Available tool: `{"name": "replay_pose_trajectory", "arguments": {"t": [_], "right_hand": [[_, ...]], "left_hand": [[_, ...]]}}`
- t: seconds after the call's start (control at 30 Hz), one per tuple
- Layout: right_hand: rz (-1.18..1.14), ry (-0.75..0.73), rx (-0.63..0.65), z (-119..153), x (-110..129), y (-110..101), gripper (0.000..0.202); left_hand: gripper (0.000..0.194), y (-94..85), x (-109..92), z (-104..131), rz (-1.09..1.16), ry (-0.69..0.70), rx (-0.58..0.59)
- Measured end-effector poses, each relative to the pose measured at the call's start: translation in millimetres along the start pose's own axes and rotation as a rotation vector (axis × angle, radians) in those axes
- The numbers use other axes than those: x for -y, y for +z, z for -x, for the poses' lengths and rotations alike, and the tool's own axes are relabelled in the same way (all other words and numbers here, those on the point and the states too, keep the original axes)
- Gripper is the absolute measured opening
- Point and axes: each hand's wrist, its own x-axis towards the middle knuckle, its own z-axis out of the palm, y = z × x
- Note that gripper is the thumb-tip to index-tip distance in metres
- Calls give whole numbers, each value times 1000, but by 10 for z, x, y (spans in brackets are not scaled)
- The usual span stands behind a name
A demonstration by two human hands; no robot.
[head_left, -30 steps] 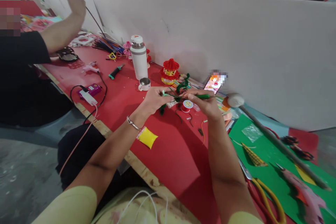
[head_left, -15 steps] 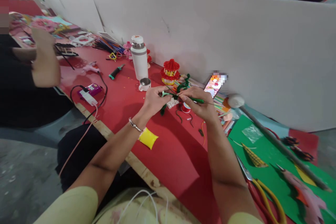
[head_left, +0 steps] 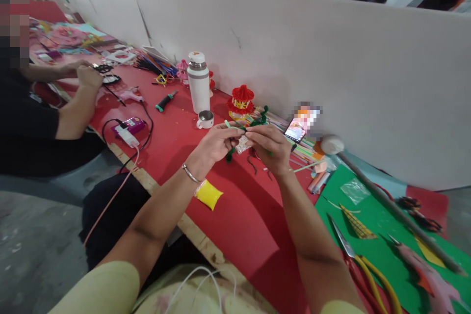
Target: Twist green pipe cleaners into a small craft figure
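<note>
My left hand (head_left: 215,146) is closed in a pinch over the red table, with a pale green strip (head_left: 227,124) sticking up from its fingertips. A dark green fuzzy pipe cleaner (head_left: 230,155) hangs below those fingers. My right hand (head_left: 271,146) meets it fingertip to fingertip, also pinched on the green work. A slim green-handled tool lies mostly hidden in the right palm. Close behind the hands are a curled green pipe cleaner (head_left: 261,118) and a small red pipe-cleaner pavilion (head_left: 242,99). White beads (head_left: 243,144) lie beneath the fingers.
A white flask (head_left: 198,88) and its cup (head_left: 205,119) stand behind. A lit phone (head_left: 301,123) leans at the wall. Scissors (head_left: 348,243), a pink glue gun (head_left: 423,267) and a stick lie right. At left a co-worker's hands (head_left: 88,74) hold black parts.
My right hand has turned and its fingers have come onto the work beside my left fingertips, covering the green tool handle. The co-worker's arm has lowered and moved right.
</note>
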Motion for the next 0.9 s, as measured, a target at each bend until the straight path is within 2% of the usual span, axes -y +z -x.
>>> {"name": "replay_pose_trajectory", "arguments": {"t": [0.1, 0.23, 0.37, 0.53, 0.67, 0.77, 0.83, 0.9], "right_hand": [[-189, 133, 97, -119, 43, -132, 18], [-218, 244, 194, -216, 146, -268, 14], [-285, 406, 193, -226, 219, -352, 13], [-589, 692, 119, -180, 180, -384, 17], [-860, 826, -29, -109, 70, -200, 30], [-926, 832, -186, -50, 7, 7, 36], [-818, 790, -235, -20, -22, 99, 35], [-611, 697, -235, -5, -43, 128, 34]], "left_hand": [[31, -81, -127, 17, -129, -22, 8], [28, -128, -185, 10, -271, 26, -7], [27, -147, -166, -1, -345, -1, 9], [22, -189, -143, -14, -285, -96, 134], [22, -122, -143, -16, -232, -117, 224], [25, -1, -131, -30, -238, 22, 156], [25, 89, -107, -52, -286, 152, 61], [28, 169, -72, -85, -337, 213, 13]]}}
